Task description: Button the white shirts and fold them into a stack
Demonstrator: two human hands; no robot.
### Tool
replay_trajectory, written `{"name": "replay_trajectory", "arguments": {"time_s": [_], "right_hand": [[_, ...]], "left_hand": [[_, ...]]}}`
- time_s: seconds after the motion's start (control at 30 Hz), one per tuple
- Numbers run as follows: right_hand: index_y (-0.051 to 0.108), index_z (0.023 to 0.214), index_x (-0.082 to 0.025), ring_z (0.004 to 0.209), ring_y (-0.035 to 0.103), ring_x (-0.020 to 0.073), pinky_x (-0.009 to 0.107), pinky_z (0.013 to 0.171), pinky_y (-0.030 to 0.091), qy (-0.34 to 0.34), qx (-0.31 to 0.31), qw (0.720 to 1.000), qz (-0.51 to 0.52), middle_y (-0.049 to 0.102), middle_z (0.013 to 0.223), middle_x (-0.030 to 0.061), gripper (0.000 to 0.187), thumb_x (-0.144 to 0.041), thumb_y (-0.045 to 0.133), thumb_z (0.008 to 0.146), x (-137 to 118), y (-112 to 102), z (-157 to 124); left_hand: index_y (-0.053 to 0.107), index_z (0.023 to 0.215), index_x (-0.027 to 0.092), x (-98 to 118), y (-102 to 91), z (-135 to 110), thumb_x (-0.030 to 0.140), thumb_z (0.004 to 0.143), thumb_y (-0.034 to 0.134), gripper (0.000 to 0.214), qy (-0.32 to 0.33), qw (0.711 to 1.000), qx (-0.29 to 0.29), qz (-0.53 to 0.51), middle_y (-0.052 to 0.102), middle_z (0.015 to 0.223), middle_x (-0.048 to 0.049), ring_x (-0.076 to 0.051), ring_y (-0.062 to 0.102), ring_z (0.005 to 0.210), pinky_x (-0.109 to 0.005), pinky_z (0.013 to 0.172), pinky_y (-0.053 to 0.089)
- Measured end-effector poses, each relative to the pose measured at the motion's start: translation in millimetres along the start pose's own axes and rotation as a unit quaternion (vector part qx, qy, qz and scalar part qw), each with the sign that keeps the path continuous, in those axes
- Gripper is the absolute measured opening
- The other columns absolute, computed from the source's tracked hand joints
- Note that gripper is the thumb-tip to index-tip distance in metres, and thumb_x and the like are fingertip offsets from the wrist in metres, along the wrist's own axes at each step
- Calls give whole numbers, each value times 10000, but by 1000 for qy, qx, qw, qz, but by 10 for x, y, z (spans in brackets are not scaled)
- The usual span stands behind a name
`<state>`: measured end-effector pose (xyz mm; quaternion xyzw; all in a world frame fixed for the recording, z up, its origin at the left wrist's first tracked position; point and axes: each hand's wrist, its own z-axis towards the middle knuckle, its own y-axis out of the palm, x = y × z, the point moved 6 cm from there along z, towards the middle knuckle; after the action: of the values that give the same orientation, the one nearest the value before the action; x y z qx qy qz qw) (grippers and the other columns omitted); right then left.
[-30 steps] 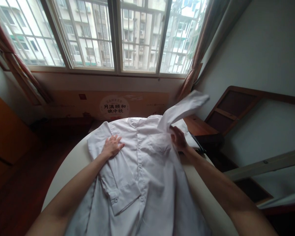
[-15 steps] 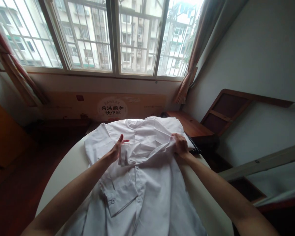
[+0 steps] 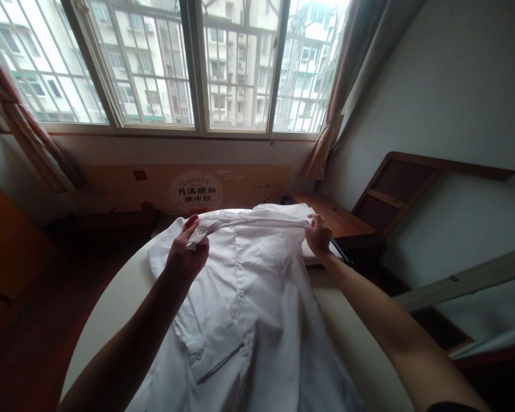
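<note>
A white button-front shirt (image 3: pixel 266 297) lies face up, its row of buttons running down the middle. One sleeve (image 3: pixel 257 217) is lifted off the chest and stretched across between my hands. My left hand (image 3: pixel 187 249) is closed on the buttoned cuff end, thumb on top. At the other end, my right hand (image 3: pixel 319 234) pinches the sleeve near the shirt's right edge. The other cuff (image 3: pixel 203 360) lies folded over the lower front, its button showing. The bottom of the shirt runs out of view.
The shirt is spread on a round white table (image 3: pixel 105 312). Beside my right hand, a dark cable or strap (image 3: pixel 341 252) curves at the table's edge. A wooden desk (image 3: pixel 339 217) stands behind on the right, below a barred window (image 3: pixel 236 74).
My left hand, open beside the cuff before, has closed on it and moved up and left. The sleeve is now raised and pulled taut. My right hand has risen slightly, still gripping.
</note>
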<state>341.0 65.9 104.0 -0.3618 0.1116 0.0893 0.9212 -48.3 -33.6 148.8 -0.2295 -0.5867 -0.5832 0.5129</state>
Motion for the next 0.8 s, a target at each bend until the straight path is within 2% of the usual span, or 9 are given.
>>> {"name": "replay_trajectory", "arguments": {"time_s": [0.13, 0.2, 0.27, 0.37, 0.53, 0.57, 0.63, 0.73, 0.8], "right_hand": [[572, 1049, -150, 783, 589, 221, 277, 602, 357, -64, -50, 996, -31, 637, 987, 115, 354, -52, 362, 782, -81, 112, -72], [578, 1073, -159, 760, 593, 215, 276, 596, 356, -93, -111, 988, -44, 647, 1010, 115, 357, -65, 374, 796, -45, 168, -115], [576, 1113, -178, 739, 597, 213, 278, 605, 368, -120, -194, 973, -45, 665, 976, 102, 335, -127, 418, 822, 12, 221, -159], [564, 1173, -198, 716, 602, 203, 276, 626, 392, -120, -282, 951, -40, 678, 882, 68, 360, -203, 499, 820, 158, 238, -154], [632, 1110, -169, 744, 629, 188, 254, 682, 447, -67, -464, 883, 9, 687, 808, 38, 387, -143, 623, 725, 387, 293, 45], [635, 1114, -155, 778, 637, 201, 264, 704, 461, -46, -472, 880, -5, 694, 842, 54, 405, -126, 633, 710, 403, 288, 108], [605, 1180, -131, 942, 627, 251, 315, 802, 472, -36, -401, 914, -48, 680, 1035, 116, 447, -155, 632, 735, 311, 228, 246], [491, 1331, -159, 1246, 458, 283, 389, 1013, 371, -168, -262, 949, -40, 496, 1370, 141, 515, -331, 560, 851, -198, 188, 177], [453, 1369, -195, 1313, 383, 283, 406, 1063, 314, -244, -272, 930, -28, 424, 1439, 122, 544, -426, 515, 880, -495, 325, -58]], "left_hand": [[604, 861, 227, 132, 75, -569, 221, 696, 703, 192, -44, 991, -36, -119, 559, 724, 56, -48, 534, 593, -137, 559, 466], [619, 762, 184, 20, 157, -1027, 225, 635, 769, 201, -102, 974, -192, -54, 537, 640, 53, -46, 483, 529, -134, 489, 403], [654, 738, 128, -264, 160, -1529, 232, 625, 789, 204, -204, 905, -365, 70, 576, 655, 2, -79, 508, 579, -167, 514, 393], [648, 764, 109, -640, -103, -1832, 298, 690, 747, 225, -265, 872, -364, 192, 565, 670, -9, -100, 494, 646, -200, 575, 366], [608, 731, 110, -956, -256, -1853, 381, 630, 766, 329, -317, 851, -371, 194, 513, 623, 25, -86, 423, 612, -215, 570, 285], [613, 753, 112, -976, -263, -1850, 380, 614, 773, 342, -326, 849, -370, 190, 512, 636, 27, -84, 414, 613, -214, 566, 274], [622, 823, 123, -978, -266, -1848, 366, 594, 783, 370, -333, 853, -359, 182, 531, 702, 24, -85, 406, 633, -212, 565, 268], [624, 953, 164, -935, -248, -1876, 335, 603, 781, 420, -335, 846, -367, 194, 549, 777, 27, -92, 413, 658, -209, 581, 292], [636, 996, 188, -883, -226, -1897, 336, 633, 766, 413, -320, 834, -394, 218, 562, 808, 25, -107, 444, 708, -211, 624, 326]]}}
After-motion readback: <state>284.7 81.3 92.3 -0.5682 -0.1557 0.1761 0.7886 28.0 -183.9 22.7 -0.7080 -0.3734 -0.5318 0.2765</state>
